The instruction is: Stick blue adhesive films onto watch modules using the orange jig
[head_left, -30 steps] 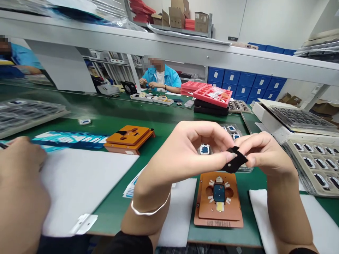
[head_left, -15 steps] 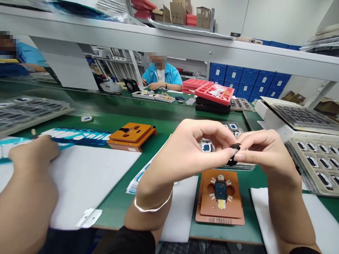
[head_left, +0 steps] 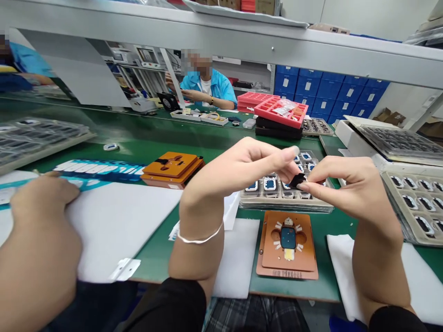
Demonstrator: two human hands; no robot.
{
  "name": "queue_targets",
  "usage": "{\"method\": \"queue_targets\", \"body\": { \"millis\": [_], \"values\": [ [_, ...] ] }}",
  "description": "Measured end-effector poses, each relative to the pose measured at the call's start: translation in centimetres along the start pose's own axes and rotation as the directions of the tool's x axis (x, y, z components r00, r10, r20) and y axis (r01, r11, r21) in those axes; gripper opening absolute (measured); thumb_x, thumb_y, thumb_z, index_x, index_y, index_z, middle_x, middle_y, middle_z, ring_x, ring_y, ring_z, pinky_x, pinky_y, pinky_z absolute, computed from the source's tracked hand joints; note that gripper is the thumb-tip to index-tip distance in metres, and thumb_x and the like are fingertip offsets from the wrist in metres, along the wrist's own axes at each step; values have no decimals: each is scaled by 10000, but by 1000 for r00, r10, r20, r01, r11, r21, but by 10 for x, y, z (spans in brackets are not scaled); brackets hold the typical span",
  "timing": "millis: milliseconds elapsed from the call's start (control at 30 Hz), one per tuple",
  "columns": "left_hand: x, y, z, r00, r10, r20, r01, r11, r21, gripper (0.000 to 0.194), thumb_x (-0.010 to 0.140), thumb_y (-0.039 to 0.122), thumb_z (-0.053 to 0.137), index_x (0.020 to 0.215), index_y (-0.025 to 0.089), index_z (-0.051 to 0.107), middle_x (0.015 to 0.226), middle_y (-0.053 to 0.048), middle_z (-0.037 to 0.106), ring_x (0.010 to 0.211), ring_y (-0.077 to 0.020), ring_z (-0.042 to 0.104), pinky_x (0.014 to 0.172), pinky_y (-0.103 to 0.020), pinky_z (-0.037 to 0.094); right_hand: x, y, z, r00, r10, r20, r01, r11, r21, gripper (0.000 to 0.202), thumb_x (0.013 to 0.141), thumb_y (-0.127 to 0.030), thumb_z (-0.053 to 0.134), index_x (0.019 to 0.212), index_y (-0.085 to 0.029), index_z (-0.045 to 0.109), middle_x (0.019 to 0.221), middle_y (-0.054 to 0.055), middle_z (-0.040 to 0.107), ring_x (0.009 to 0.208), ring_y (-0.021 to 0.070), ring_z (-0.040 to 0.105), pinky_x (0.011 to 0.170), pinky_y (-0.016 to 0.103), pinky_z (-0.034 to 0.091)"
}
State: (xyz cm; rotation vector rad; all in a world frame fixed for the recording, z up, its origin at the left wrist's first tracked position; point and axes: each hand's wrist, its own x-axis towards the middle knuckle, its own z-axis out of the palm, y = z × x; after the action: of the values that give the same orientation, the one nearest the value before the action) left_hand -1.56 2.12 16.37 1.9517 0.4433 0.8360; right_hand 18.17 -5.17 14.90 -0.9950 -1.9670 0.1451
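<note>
My right hand (head_left: 349,184) pinches a small black part (head_left: 296,180) between thumb and forefinger; its exact kind is not clear. My left hand (head_left: 252,161) is right beside it, thumb raised and apart from the bent fingers, whose tips are close to the black part or touching it. Below both hands lies an orange-brown fixture (head_left: 261,265) with a dark, rounded-square watch-like piece (head_left: 288,238) set in its middle, white tabs around it. Behind the hands, a stack of trays (head_left: 249,202) holds several white-rimmed parts with blue faces.
A co-worker's hand (head_left: 44,198) rests at left on white sheeting by blue film strips (head_left: 100,173). A second orange fixture (head_left: 173,168) stands nearby. More part trays (head_left: 398,198) are at right. White foam pads (head_left: 238,272) flank the fixture. A metal beam (head_left: 224,34) crosses overhead.
My left thumb has lifted off the black part, which both hands pinched before. The view has tilted slightly, and more of the tray stack shows behind my hands.
</note>
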Motion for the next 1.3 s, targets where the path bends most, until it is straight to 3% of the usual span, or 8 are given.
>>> {"method": "queue_targets", "body": {
  "millis": [167,433,567,733,867,1067,1300],
  "values": [
    [9,-6,6,989,-26,148,9,994,113,381,751,504,768,654,136,764,620,-38,705,588,-131,620,555,-215,482,-3,-6,-5,994,-71,77,83,984,-155,176,834,-154,682,677,-231,692,643,-22,700,577,114,618,564,248,472],
    [6,-3,5,982,26,185,-46,994,104,117,741,287,794,731,171,785,716,-22,757,665,-140,683,616,-206,538,-9,-18,-9,995,-92,39,98,966,-240,161,830,-98,664,717,-212,680,650,-15,684,592,111,622,547,230,467],
    [1,1,8,975,98,199,-123,985,118,115,745,294,808,728,183,783,734,-26,765,672,-152,707,636,-220,564,-13,-28,-7,997,-80,-4,77,971,-225,184,828,-76,654,711,-217,672,650,-17,680,583,112,619,540,235,465],
    [-7,6,15,967,212,141,-234,958,165,167,795,326,776,685,201,765,710,-22,758,661,-141,699,634,-217,556,-19,-36,-5,998,-31,-59,18,978,-207,182,854,-125,658,707,-232,670,664,-16,690,589,121,625,539,246,469],
    [-8,6,19,957,280,75,-290,931,220,213,841,335,732,675,202,743,665,-4,736,613,-112,660,600,-198,524,-17,-34,-13,999,40,22,-38,993,-108,119,856,-212,705,739,-232,701,701,-7,718,596,123,641,538,240,480],
    [-8,2,23,955,287,-79,-255,925,281,307,873,424,686,699,175,725,658,-6,719,591,-104,633,558,-197,486,-14,-24,-29,969,224,104,-231,971,61,209,764,-433,797,791,-231,751,702,3,719,564,130,625,510,241,501],
    [-5,-2,25,951,273,-146,-239,946,218,303,856,441,706,702,181,718,717,-28,747,656,-125,669,581,-198,501,-11,-25,-26,926,357,119,-368,926,85,267,725,-479,815,742,-219,758,684,12,719,595,155,646,530,253,512]
  ]
}}
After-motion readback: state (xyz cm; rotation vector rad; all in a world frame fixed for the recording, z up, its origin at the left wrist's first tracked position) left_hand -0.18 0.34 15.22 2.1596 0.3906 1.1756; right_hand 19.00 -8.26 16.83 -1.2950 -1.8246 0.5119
